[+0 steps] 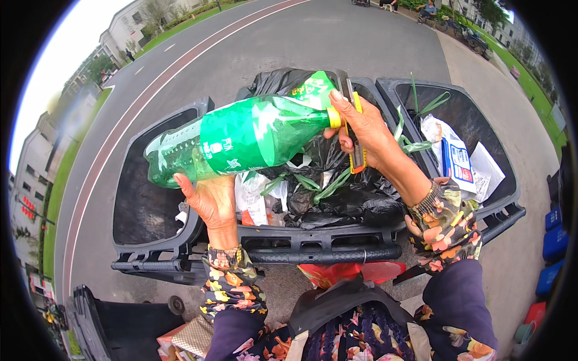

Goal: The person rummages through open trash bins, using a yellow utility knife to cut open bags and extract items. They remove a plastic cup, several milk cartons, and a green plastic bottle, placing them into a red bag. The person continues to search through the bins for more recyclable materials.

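Note:
A large green plastic bottle [239,140] with a yellow cap [334,117] lies sideways across both hands, above the middle bin. My left hand [212,198] supports its base from below, thumb up along the side; the other fingers are hidden behind it. At the neck, my right hand [361,124] grips the capped end and also holds a yellow utility knife [358,158], its metal blade pointing up and away. Behind the bottle's shoulder shows a green printed piece of packaging [314,88]. The bottle looks empty and its label bears writing.
Black bags with green ties [361,198] fill the middle bin. The left bin [149,203] holds a few scraps; the right bin [492,122] holds papers and packaging. A red bag [332,273] hangs near my waist. Another dark bin [131,325] lies at lower left.

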Action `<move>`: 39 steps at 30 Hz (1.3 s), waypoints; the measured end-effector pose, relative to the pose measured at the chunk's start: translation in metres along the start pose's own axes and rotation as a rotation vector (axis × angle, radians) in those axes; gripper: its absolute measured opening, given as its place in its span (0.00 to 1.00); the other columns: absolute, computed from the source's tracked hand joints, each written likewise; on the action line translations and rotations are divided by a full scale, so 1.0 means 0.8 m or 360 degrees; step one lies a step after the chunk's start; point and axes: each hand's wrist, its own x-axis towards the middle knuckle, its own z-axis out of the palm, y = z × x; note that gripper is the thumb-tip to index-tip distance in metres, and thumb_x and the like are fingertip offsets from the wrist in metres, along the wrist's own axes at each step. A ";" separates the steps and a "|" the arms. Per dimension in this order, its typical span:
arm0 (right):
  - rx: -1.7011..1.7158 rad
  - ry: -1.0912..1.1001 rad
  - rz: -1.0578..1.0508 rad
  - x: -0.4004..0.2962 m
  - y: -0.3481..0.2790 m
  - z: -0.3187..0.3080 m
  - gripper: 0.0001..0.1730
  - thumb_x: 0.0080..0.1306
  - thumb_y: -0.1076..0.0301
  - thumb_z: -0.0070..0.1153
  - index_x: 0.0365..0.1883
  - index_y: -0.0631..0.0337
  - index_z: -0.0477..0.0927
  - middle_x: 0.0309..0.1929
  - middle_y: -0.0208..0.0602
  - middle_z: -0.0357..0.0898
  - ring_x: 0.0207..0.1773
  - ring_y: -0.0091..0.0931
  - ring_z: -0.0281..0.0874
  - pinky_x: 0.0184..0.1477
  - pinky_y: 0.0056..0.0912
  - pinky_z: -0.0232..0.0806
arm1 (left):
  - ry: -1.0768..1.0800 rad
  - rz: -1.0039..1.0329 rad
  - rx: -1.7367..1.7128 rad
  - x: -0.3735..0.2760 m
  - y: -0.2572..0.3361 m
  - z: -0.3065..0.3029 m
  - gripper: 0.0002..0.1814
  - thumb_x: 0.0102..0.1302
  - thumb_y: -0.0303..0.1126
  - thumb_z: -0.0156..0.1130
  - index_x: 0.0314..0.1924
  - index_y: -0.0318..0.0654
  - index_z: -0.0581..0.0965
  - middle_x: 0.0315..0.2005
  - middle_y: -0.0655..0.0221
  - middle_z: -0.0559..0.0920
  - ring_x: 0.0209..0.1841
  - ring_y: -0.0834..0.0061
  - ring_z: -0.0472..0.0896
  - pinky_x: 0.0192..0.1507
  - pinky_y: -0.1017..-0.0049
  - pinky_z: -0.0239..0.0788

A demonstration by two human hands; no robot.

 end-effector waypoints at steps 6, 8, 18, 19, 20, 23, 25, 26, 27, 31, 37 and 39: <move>0.0039 0.0096 0.0069 -0.027 -0.039 -0.023 0.26 0.61 0.44 0.59 0.38 0.61 0.70 0.21 0.34 0.74 0.14 0.15 0.62 0.16 0.16 0.55 | -0.0061 0.0383 0.0252 -0.044 -0.004 0.042 0.47 0.52 0.51 0.71 0.66 0.42 0.59 0.64 0.66 0.64 0.66 0.64 0.61 0.67 0.56 0.50; 0.0009 0.0008 0.0201 -0.052 -0.029 -0.028 0.22 0.61 0.47 0.60 0.35 0.57 0.71 0.19 0.33 0.72 0.13 0.16 0.61 0.16 0.16 0.54 | -0.0072 0.0362 0.0274 -0.075 -0.016 0.052 0.46 0.51 0.51 0.72 0.65 0.43 0.61 0.63 0.67 0.65 0.66 0.66 0.61 0.68 0.58 0.50; 0.0229 -0.0355 -0.0059 -0.176 0.051 -0.087 0.11 0.66 0.63 0.53 0.41 0.61 0.73 0.17 0.23 0.66 0.15 0.12 0.59 0.17 0.14 0.51 | 0.0130 -0.0763 0.1142 -0.294 0.109 0.006 0.38 0.66 0.46 0.57 0.70 0.44 0.53 0.64 0.58 0.65 0.64 0.62 0.66 0.65 0.59 0.57; 0.0215 -0.0349 -0.0130 -0.195 0.063 -0.082 0.11 0.65 0.65 0.55 0.41 0.62 0.74 0.18 0.23 0.65 0.15 0.13 0.58 0.18 0.14 0.51 | 0.0266 -0.0924 0.0960 -0.307 0.119 0.004 0.39 0.67 0.50 0.55 0.70 0.43 0.53 0.65 0.57 0.63 0.67 0.62 0.62 0.68 0.60 0.52; 0.0097 -0.0410 -0.0134 -0.215 0.080 -0.070 0.12 0.64 0.66 0.56 0.42 0.63 0.74 0.18 0.22 0.65 0.16 0.13 0.58 0.19 0.13 0.51 | -0.0005 -0.1157 0.1006 -0.319 0.119 0.003 0.44 0.64 0.53 0.58 0.71 0.41 0.51 0.66 0.56 0.61 0.68 0.63 0.59 0.69 0.62 0.48; -0.0105 -0.0700 -0.0106 -0.270 0.125 -0.031 0.14 0.61 0.68 0.59 0.43 0.64 0.73 0.19 0.23 0.64 0.17 0.13 0.58 0.19 0.13 0.51 | -0.0779 -0.1620 0.1167 -0.359 0.079 -0.003 0.59 0.53 0.59 0.67 0.71 0.35 0.46 0.69 0.56 0.53 0.71 0.65 0.49 0.71 0.65 0.39; -0.0131 -0.0785 -0.0053 -0.293 0.143 -0.007 0.12 0.62 0.69 0.56 0.42 0.64 0.74 0.18 0.21 0.63 0.16 0.12 0.58 0.20 0.14 0.51 | -0.1018 -0.1762 0.1248 -0.386 0.058 -0.012 0.61 0.51 0.57 0.70 0.70 0.31 0.44 0.70 0.55 0.50 0.72 0.64 0.47 0.71 0.64 0.39; -0.0107 -0.0780 0.0034 -0.300 0.149 0.004 0.13 0.62 0.69 0.58 0.42 0.64 0.74 0.18 0.22 0.64 0.16 0.12 0.58 0.19 0.14 0.51 | -0.0981 -0.1704 0.1284 -0.398 0.054 -0.016 0.57 0.50 0.52 0.74 0.69 0.32 0.50 0.64 0.56 0.62 0.67 0.67 0.58 0.67 0.65 0.50; -0.0028 -0.0794 0.0094 -0.306 0.153 0.013 0.14 0.61 0.69 0.60 0.42 0.64 0.74 0.19 0.23 0.65 0.16 0.12 0.59 0.18 0.14 0.51 | -0.0823 -0.1728 0.1284 -0.406 0.052 -0.020 0.55 0.49 0.51 0.74 0.68 0.32 0.53 0.61 0.58 0.66 0.64 0.68 0.62 0.65 0.67 0.54; -0.0107 -0.0657 0.0215 -0.303 0.155 0.035 0.13 0.61 0.68 0.60 0.41 0.62 0.74 0.20 0.24 0.68 0.16 0.12 0.61 0.16 0.15 0.54 | -0.0513 -0.1570 0.1730 -0.413 0.075 -0.012 0.44 0.49 0.49 0.74 0.59 0.33 0.64 0.46 0.62 0.79 0.50 0.71 0.77 0.53 0.71 0.68; -0.0455 -0.0429 0.0671 -0.313 0.165 0.029 0.23 0.62 0.48 0.60 0.31 0.61 0.71 0.18 0.26 0.70 0.17 0.14 0.63 0.19 0.18 0.58 | -0.0726 -0.0634 0.3548 -0.405 0.082 0.063 0.51 0.37 0.57 0.75 0.56 0.32 0.67 0.44 0.55 0.75 0.47 0.55 0.75 0.48 0.61 0.66; -0.0577 -0.0315 0.0875 -0.321 0.174 0.030 0.29 0.61 0.40 0.57 0.30 0.61 0.71 0.16 0.27 0.70 0.15 0.16 0.63 0.17 0.22 0.57 | -0.0968 -0.0522 0.3799 -0.396 0.076 0.080 0.53 0.35 0.59 0.75 0.56 0.29 0.67 0.41 0.56 0.75 0.43 0.56 0.75 0.45 0.61 0.66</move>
